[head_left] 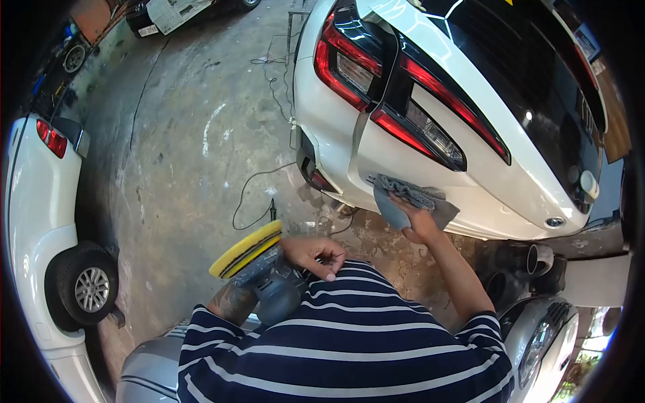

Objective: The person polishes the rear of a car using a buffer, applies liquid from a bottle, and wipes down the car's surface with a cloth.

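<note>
My right hand (416, 225) presses a grey microfiber cloth (406, 191) against the lower rear panel of a white car (383, 144). The cloth is bunched along its top, with flat flaps hanging either side of my fingers. Just above it is the red-and-clear tail light (420, 134). Close to my body, my left hand (316, 256) has its fingers curled in, the thumb pointing out, and nothing visible inside. A power polisher (277, 295) with a yellow foam pad (247, 248) lies across my left forearm, its pad tilted up; the forearm is partly hidden behind it.
A power cord (245, 195) loops over the stained concrete floor (175, 181). A white vehicle (44, 215) stands at the left, a silver one (151, 369) behind me. Dark pipe-like parts (514, 262) lie at the right. A small white container (588, 184) sits on the car's rear.
</note>
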`<state>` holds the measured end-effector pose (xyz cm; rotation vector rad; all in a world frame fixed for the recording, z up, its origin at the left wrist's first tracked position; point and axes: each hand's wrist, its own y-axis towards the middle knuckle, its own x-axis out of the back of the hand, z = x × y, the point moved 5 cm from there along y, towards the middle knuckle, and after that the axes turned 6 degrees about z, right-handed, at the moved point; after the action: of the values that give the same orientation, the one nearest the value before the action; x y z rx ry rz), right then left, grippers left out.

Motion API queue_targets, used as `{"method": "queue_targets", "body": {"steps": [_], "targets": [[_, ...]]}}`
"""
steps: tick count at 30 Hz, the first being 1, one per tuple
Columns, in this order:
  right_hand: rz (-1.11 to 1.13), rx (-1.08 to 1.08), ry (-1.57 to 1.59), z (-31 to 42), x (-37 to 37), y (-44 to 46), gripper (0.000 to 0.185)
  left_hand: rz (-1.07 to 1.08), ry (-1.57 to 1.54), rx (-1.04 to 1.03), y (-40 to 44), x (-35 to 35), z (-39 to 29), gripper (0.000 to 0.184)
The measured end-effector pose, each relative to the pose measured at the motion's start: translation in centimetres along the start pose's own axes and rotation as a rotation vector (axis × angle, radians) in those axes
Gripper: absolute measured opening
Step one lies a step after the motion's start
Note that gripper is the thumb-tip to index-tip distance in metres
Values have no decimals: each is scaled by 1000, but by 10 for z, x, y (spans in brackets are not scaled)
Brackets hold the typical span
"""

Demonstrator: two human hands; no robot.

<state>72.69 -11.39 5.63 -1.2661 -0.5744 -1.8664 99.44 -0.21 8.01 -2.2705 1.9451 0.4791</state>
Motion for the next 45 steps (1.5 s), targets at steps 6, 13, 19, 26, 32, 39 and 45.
{"method": "queue_targets", "body": {"steps": [6,13,19,26,32,39,45], "targets": [[-64,-106,404,30,-56,116,85,2,16,36,7,-9,-6,23],[61,-170,245,-34,-30,-18,72,51,-17,132,9,-5,-4,23],[-585,-655,819,-93,-94,-168,51,-43,-45,126,-6,-5,-12,19],[-1090,-860,907,-4,-116,-27,54,113,-41,269,15,2,-13,22],[-1767,-135,1515,-28,27,-69,72,154,-88,413,34,10,-13,19],[-1370,-733,226,-47,-39,-49,87,202,-65,519,77,18,-31,18],[-1662,-1425,389,-197,13,-250,86,195,-12,581,83,19,-26,21]]}}
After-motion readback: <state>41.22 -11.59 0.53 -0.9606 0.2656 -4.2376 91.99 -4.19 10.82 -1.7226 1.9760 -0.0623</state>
